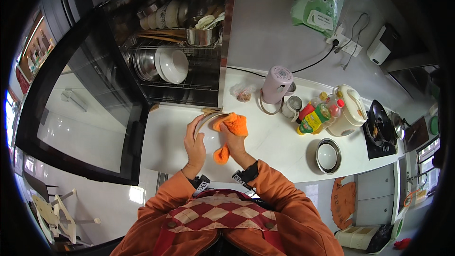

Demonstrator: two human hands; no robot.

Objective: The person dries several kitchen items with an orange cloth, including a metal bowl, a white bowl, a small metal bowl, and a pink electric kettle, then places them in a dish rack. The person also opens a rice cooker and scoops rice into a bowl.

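Observation:
My left hand (195,144) grips the side of a white bowl (214,138) with a darker rim, thumb on the near side. The bowl is tilted above the white countertop, its inner side partly covered. In my right hand (233,143) is a bunched orange cloth (237,124), pressed against the bowl's far right edge. A loose end of the cloth hangs below the fingers. To the right, a metal bowl with a white bowl inside (328,156) rests on the counter.
Ahead left stands a dish cabinet (231,28) with its glass door (124,114) swung open; white bowls (173,65) sit on its rack. Along the counter's back are a pink electric pot (277,85), several bottles (314,119), a cream jug (349,114) and a wok (377,121).

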